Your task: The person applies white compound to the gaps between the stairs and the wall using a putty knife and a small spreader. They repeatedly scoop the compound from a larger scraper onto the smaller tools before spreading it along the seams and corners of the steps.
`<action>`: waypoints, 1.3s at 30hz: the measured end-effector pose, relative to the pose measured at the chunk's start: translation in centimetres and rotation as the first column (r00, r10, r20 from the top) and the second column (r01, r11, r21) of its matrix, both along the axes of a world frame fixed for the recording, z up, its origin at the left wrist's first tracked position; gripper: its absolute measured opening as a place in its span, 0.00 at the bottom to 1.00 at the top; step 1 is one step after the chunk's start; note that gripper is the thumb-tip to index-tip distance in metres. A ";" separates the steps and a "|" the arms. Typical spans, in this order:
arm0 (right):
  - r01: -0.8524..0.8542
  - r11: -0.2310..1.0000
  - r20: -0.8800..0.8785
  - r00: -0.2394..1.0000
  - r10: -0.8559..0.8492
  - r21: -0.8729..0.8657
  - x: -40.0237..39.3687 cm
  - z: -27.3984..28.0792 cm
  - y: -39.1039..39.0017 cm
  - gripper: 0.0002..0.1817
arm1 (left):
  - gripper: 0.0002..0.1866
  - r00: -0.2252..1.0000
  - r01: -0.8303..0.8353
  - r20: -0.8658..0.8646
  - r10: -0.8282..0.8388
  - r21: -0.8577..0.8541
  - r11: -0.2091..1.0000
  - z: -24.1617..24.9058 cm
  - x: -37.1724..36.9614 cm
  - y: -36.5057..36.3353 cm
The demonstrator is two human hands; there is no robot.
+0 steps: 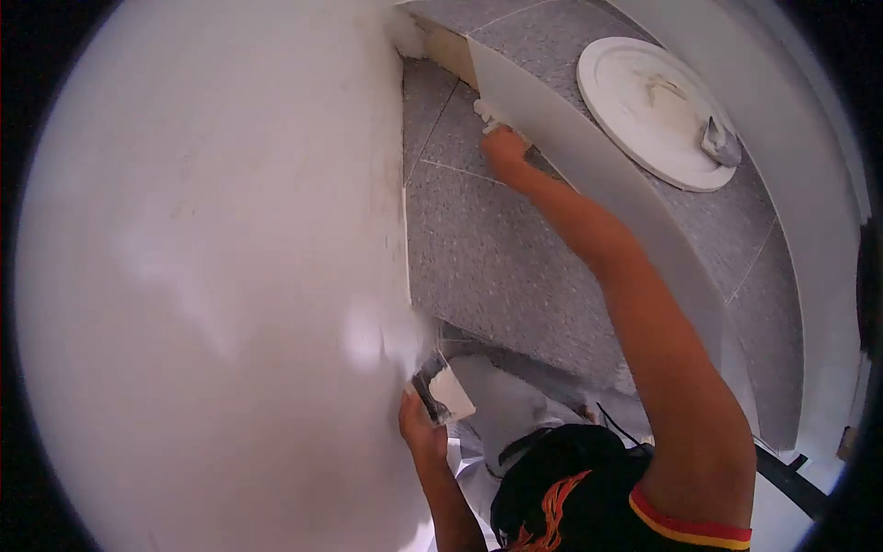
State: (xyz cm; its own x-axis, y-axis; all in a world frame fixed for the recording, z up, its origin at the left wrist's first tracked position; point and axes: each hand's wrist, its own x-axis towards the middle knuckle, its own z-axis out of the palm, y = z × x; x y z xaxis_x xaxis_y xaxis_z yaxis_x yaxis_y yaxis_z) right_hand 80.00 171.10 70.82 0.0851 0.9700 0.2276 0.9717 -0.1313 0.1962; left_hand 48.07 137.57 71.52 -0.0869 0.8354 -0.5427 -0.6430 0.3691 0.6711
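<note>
My left hand (424, 432) is low beside the white wall, closed on a flat dark scraper (429, 385) with a thick layer of white filler (452, 394) on its face. Reaching far forward, my right hand (506, 152) is closed at the foot of the pale stair riser (552, 106), just above the grey speckled tread (497, 239). White paste (486, 114) shows at its fingertips. What those fingers grip is mostly hidden and cannot be made out.
A round white lid (635, 120) lies on the upper step, with smeared filler and a crumpled grey-white bag-like piece (720, 144) on it. The smooth white wall (230, 276) fills the left side. The tread's front edge drops toward my legs. A curved wall (782, 110) borders the right.
</note>
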 end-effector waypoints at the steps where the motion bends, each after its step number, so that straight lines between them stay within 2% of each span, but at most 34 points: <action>1: 0.037 0.999 0.047 0.998 -0.036 -0.032 0.3 -1.3 2.1 0.08 | 0.20 1.000 -0.007 0.008 0.007 -0.012 1.000 -0.5 0.1 0.9; 2: 0.041 0.999 0.044 0.998 -0.040 -0.031 0.3 -2.4 4.3 0.08 | 0.20 1.000 -0.002 0.005 0.002 -0.010 1.000 -0.7 0.1 1.7; 3: 0.130 0.990 0.014 0.991 -0.131 0.057 1.1 -5.5 7.2 0.08 | 0.19 1.000 0.008 0.004 -0.008 -0.015 1.000 -0.4 0.4 2.2; 4: 0.219 0.965 -0.023 0.976 -0.218 0.142 0.9 -5.9 8.1 0.08 | 0.19 1.000 0.018 0.002 -0.018 -0.019 1.000 -0.2 0.6 2.6; 5: 0.222 0.965 -0.018 0.975 -0.222 0.139 0.8 -6.2 8.7 0.08 | 0.19 1.000 0.022 0.007 -0.021 -0.024 0.999 -0.3 0.6 3.0; 7: 0.161 0.978 0.103 0.979 -0.175 0.130 -0.1 -3.7 7.9 0.08 | 0.18 1.000 0.019 -0.019 -0.019 0.001 1.000 -0.5 0.2 3.5; 8: 0.164 0.978 0.109 0.978 -0.178 0.126 -0.3 -1.9 7.4 0.08 | 0.18 1.000 0.023 -0.015 -0.023 -0.003 1.000 -0.6 -0.1 3.7; 10: -0.027 0.998 0.216 0.976 0.015 0.053 -0.4 0.6 6.7 0.07 | 0.16 1.000 -0.018 0.001 0.018 0.007 1.000 -0.8 -0.6 3.7; 11: -0.024 0.999 0.220 0.975 0.013 0.048 -0.7 1.1 6.0 0.07 | 0.16 1.000 -0.014 0.005 0.014 0.002 1.000 -0.8 -0.8 3.6; 13: -0.083 0.996 -0.132 0.988 0.080 -0.014 -1.0 1.1 4.9 0.05 | 0.16 0.998 -0.034 -0.054 0.029 -0.080 0.996 -0.9 -1.2 2.9; 14: -0.079 0.997 -0.128 0.989 0.076 -0.018 -1.5 0.8 3.9 0.05 | 0.16 0.998 -0.030 -0.050 0.025 -0.085 0.996 -1.3 -1.3 2.3; 16: -0.062 0.981 -0.183 0.983 0.027 -0.185 -3.2 -0.1 2.0 0.11 | 0.17 0.999 0.019 0.034 -0.018 -0.028 0.999 -2.1 -1.6 1.3; 17: -0.060 0.981 -0.184 0.983 0.025 -0.185 -3.2 -0.2 1.2 0.11 | 0.17 0.999 0.021 0.033 -0.020 -0.028 0.999 -2.2 -1.2 0.9; 19: 0.035 0.974 -0.050 0.998 -0.047 -0.226 -2.7 -0.1 -0.2 0.14 | 0.17 0.998 0.055 -0.023 -0.055 -0.009 0.998 -1.9 0.0 0.0; 20: 0.037 0.973 -0.051 0.997 -0.050 -0.226 -2.0 -0.3 -0.8 0.14 | 0.17 0.998 0.057 -0.025 -0.057 -0.008 0.998 -2.0 0.5 -0.4; 22: 0.097 0.990 0.051 0.994 -0.092 -0.106 -0.1 -2.1 -1.5 0.10 | 0.17 0.997 0.061 0.034 -0.063 0.053 0.997 -2.3 1.3 -1.1; 23: 0.099 0.989 0.049 0.994 -0.094 -0.106 0.3 -3.8 -0.9 0.10 | 0.17 0.997 0.063 0.033 -0.065 0.053 0.997 -2.2 1.6 -1.3; 25: 0.397 0.913 -0.177 0.909 -0.378 0.091 1.8 -9.9 3.0 0.10 | 0.16 1.000 0.019 0.002 -0.019 0.032 0.999 -2.3 1.8 -1.3; 26: 0.398 0.914 -0.183 0.907 -0.379 0.080 2.8 -12.4 4.9 0.10 | 0.16 1.000 0.020 -0.007 -0.020 0.025 0.999 -2.5 1.5 -1.3; 27: 0.313 0.946 -0.124 0.945 -0.302 0.080 4.4 -13.5 7.2 0.10 | 0.16 1.000 -0.015 0.001 0.015 0.050 0.999 -2.7 1.7 -1.6; 28: 0.226 0.971 -0.064 0.973 -0.221 0.075 3.8 -10.9 6.5 0.10 | 0.16 0.999 -0.050 0.009 0.050 0.075 0.996 -2.0 1.6 -2.2; 29: 0.092 0.996 -0.079 0.993 -0.093 -0.011 3.0 -8.5 4.2 0.10 | 0.16 0.998 -0.069 0.014 0.068 0.074 0.995 -0.8 1.1 -3.0; 31: -0.185 0.965 -0.178 0.972 0.152 -0.185 -0.8 1.7 -3.6 0.09 | 0.17 0.995 -0.096 -0.025 0.098 0.048 0.994 2.5 -0.8 -5.2; 33: -0.212 0.933 -0.226 0.963 0.148 -0.290 -5.4 5.6 -9.9 0.09 | 0.17 0.994 -0.108 -0.024 0.108 -0.017 0.994 5.7 -3.1 -6.5; 34: -0.202 0.940 -0.247 0.960 0.134 -0.275 -7.6 7.6 -13.9 0.09 | 0.17 0.995 -0.101 -0.026 0.099 -0.081 0.992 6.9 -4.4 -7.0; 36: -0.184 0.958 -0.303 0.946 0.112 -0.218 -12.3 11.2 -23.2 0.10 | 0.17 0.996 0.067 -0.059 -0.064 0.055 0.996 7.5 -7.7 -7.9; 37: -0.174 0.969 -0.339 0.935 0.106 -0.177 -14.5 11.8 -27.4 0.10 | 0.17 0.988 0.131 -0.094 -0.119 0.138 0.982 5.4 -9.8 -8.0; 38: -0.355 0.935 -0.355 0.873 0.335 0.010 -15.4 10.4 -30.8 0.11 | 0.18 0.976 0.196 -0.134 -0.170 0.216 0.956 2.4 -12.1 -8.0; 39: -0.530 0.831 -0.359 0.752 0.553 0.170 -17.3 7.9 -34.7 0.13 | 0.17 0.957 0.239 -0.232 -0.175 0.286 0.928 -0.2 -14.3 -9.4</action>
State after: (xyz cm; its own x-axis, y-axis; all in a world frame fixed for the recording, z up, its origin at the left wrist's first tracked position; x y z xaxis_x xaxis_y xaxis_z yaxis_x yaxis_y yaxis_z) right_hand 62.65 136.40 78.68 -0.3610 0.8671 0.3433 0.8771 0.4408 -0.1908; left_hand 33.79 128.20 71.31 0.0268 0.9691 -0.2453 -0.4161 0.2340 0.8787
